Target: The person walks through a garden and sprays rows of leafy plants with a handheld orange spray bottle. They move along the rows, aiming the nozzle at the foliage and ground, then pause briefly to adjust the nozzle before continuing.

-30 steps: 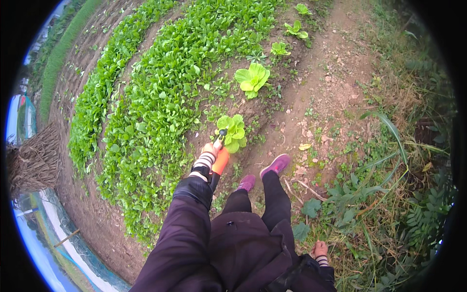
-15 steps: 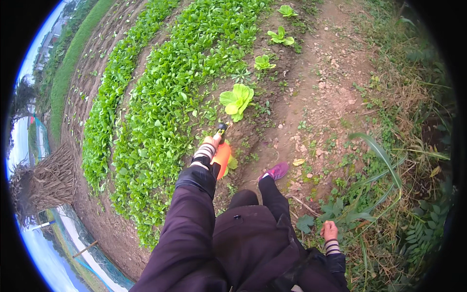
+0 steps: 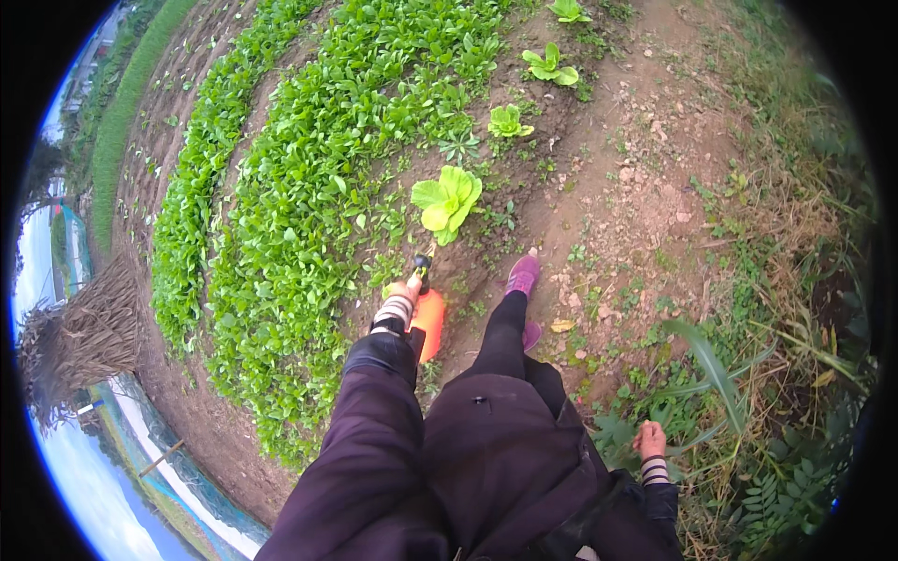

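Observation:
My left hand [image 3: 402, 290] is wrapped round the black top of an orange spray bottle [image 3: 431, 318], whose body hangs below my fingers. Just ahead of the black nozzle [image 3: 423, 264] grows a pale green leafy head of lettuce or cabbage [image 3: 447, 203], apart from it. My right hand [image 3: 649, 438] hangs at my right side, fingers curled into a loose fist, with nothing visible in it. Weeds and long grass blades are nearest to it.
Dense low leafy greens [image 3: 290, 206] fill the bed on my left. Smaller leafy heads [image 3: 510, 122] stand in a line farther on. A stony dirt path [image 3: 636, 215] runs to the right, edged by tall grass [image 3: 795, 234]. A pile of dry stalks [image 3: 89, 323] lies far left.
One foot in a pink shoe has come forward onto the soil beside the bed. The spray bottle now sits slightly lower in view, still in my left hand. My right hand has shifted slightly right.

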Motion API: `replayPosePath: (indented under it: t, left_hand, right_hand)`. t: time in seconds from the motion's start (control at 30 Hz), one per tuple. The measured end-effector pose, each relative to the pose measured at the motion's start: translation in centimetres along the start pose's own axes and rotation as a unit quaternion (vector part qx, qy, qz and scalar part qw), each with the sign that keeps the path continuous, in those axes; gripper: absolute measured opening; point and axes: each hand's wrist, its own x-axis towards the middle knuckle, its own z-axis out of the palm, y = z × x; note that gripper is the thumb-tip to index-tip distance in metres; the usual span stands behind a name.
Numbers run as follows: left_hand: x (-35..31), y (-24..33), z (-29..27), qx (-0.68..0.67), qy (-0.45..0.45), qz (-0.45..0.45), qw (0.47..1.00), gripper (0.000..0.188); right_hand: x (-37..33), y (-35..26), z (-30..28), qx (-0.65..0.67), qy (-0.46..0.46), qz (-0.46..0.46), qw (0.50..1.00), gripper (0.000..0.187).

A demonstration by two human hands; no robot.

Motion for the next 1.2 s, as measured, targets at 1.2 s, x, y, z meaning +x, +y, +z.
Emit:
replayPosePath:
  t: [1.2]
  left_hand:
    - [6.6,16.6,5.7,-0.004,-0.012,0.259,0.966,0.045]
  right_hand:
    - [13.9,-10.3,-6.3,0.013,-0.042,0.052,0.998,0.031]
